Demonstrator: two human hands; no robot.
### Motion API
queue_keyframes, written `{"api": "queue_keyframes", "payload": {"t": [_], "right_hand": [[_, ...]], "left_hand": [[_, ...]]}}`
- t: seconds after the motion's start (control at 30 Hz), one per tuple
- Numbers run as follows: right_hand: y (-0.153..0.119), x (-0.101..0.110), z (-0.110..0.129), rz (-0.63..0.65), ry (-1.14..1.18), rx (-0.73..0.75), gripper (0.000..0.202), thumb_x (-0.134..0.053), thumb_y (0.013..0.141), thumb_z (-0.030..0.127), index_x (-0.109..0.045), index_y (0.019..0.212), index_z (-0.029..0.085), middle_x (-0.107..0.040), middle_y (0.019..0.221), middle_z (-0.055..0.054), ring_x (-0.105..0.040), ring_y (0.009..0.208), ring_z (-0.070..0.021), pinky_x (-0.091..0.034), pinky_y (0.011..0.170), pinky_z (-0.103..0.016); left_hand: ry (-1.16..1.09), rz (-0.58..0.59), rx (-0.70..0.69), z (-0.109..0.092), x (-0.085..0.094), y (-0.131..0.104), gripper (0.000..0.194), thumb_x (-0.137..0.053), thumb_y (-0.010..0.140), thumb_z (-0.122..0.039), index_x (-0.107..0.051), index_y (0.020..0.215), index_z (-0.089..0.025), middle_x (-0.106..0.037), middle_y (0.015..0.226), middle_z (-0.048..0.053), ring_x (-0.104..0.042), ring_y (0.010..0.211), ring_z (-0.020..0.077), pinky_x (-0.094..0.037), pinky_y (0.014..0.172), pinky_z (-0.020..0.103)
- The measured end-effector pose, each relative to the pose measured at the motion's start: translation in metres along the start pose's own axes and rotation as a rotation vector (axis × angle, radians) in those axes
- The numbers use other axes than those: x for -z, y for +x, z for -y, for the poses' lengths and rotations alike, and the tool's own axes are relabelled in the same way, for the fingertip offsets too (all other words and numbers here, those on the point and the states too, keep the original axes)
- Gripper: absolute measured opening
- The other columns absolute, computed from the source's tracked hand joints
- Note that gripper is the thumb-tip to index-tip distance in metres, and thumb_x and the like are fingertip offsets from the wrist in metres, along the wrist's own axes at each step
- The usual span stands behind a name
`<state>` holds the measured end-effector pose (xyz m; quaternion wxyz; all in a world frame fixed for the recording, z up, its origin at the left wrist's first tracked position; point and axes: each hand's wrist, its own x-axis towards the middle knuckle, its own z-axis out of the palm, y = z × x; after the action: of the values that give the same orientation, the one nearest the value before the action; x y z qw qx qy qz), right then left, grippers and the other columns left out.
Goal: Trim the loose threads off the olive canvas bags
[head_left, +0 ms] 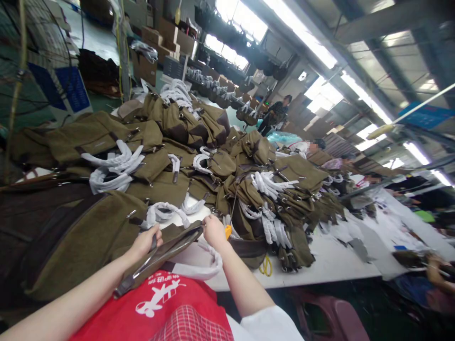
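Note:
My left hand grips the top edge of an olive canvas bag that I hold over the table's near edge, its zipper rim running toward my chest. My right hand pinches the far end of the same edge, with a small yellow tool sticking out beside the fingers. A white wrapped handle hangs below the bag. I wear a red apron.
Heaps of olive bags with white wrapped handles cover the long white table. A dark brown stack lies at my left. Yellow scissors lie near the front edge. Other people sit along the table's right side; a purple stool stands below.

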<state>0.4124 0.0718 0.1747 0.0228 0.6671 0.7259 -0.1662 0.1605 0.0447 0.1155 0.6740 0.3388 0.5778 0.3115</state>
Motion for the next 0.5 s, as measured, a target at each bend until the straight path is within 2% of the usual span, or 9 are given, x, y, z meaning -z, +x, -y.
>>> {"api": "queue_keyframes", "payload": {"t": [0.03,0.1,0.17,0.2,0.3,0.37,0.43,0.5], "right_hand": [[-0.007,-0.001,0.004,-0.015,0.045,0.060,0.023,-0.057,0.089,0.016,-0.069,0.109,0.017,-0.070,0.117,-0.013,-0.063,0.114,-0.0236,-0.047,0.096,-0.035],[-0.019,-0.005,0.011,0.029,0.178,0.269,0.027,-0.067,0.084,0.022,-0.069,0.112,0.023,-0.070,0.117,-0.005,-0.063,0.112,-0.0188,-0.047,0.098,-0.029],[-0.024,-0.013,0.016,0.092,0.291,0.481,0.032,-0.075,0.077,0.026,-0.071,0.109,0.025,-0.070,0.114,-0.003,-0.065,0.104,-0.0179,-0.049,0.093,-0.028],[-0.024,-0.018,0.017,0.095,0.315,0.536,0.033,-0.077,0.075,0.027,-0.072,0.107,0.024,-0.069,0.112,-0.004,-0.065,0.101,-0.0189,-0.049,0.091,-0.029],[-0.019,-0.033,0.017,0.000,0.273,0.502,0.033,-0.079,0.072,0.028,-0.073,0.104,0.022,-0.069,0.107,-0.005,-0.064,0.096,-0.0213,-0.049,0.086,-0.031],[-0.014,-0.039,0.015,-0.024,0.248,0.518,0.024,-0.079,0.074,0.029,-0.074,0.096,0.022,-0.069,0.104,-0.005,-0.064,0.094,-0.0208,-0.048,0.084,-0.031],[-0.014,-0.039,0.014,-0.045,0.226,0.577,0.012,-0.076,0.077,0.027,-0.073,0.087,0.021,-0.070,0.106,-0.005,-0.064,0.094,-0.0198,-0.048,0.084,-0.030],[-0.018,-0.036,0.014,-0.117,0.172,0.613,0.005,-0.071,0.081,0.025,-0.071,0.083,0.020,-0.072,0.103,-0.006,-0.064,0.095,-0.0202,-0.048,0.088,-0.032]], "left_hand": [[-0.004,0.016,0.006,-0.002,0.002,0.000,0.063,-0.050,0.058,-0.087,-0.041,0.050,-0.026,-0.047,0.041,-0.001,-0.038,0.045,0.0131,-0.035,0.054,0.029],[-0.003,0.052,0.020,-0.005,0.006,0.000,0.063,-0.049,0.058,-0.088,-0.038,0.051,-0.026,-0.044,0.043,-0.002,-0.036,0.046,0.0131,-0.035,0.055,0.030],[0.055,0.074,0.008,-0.009,0.010,0.002,0.062,-0.054,0.059,-0.085,-0.038,0.049,-0.026,-0.044,0.044,-0.002,-0.037,0.048,0.0136,-0.036,0.056,0.031],[0.113,0.073,-0.019,-0.011,0.012,0.003,0.062,-0.057,0.060,-0.083,-0.038,0.047,-0.026,-0.043,0.045,-0.002,-0.038,0.050,0.0139,-0.037,0.058,0.031],[0.342,0.034,-0.123,-0.017,0.015,0.005,0.059,-0.065,0.061,-0.076,-0.039,0.046,-0.025,-0.045,0.049,-0.001,-0.043,0.055,0.0162,-0.038,0.062,0.032],[0.528,0.010,-0.174,-0.020,0.016,0.003,0.055,-0.067,0.061,-0.073,-0.042,0.050,-0.025,-0.050,0.053,0.000,-0.049,0.058,0.0193,-0.039,0.061,0.033],[0.739,0.030,-0.234,-0.020,0.021,0.001,0.048,-0.071,0.059,-0.068,-0.051,0.057,-0.024,-0.060,0.061,0.002,-0.057,0.065,0.0240,-0.042,0.063,0.034],[0.939,0.078,-0.277,-0.023,0.033,0.004,0.037,-0.073,0.061,-0.059,-0.064,0.069,-0.024,-0.070,0.072,0.006,-0.066,0.075,0.0297,-0.048,0.071,0.036]]}}
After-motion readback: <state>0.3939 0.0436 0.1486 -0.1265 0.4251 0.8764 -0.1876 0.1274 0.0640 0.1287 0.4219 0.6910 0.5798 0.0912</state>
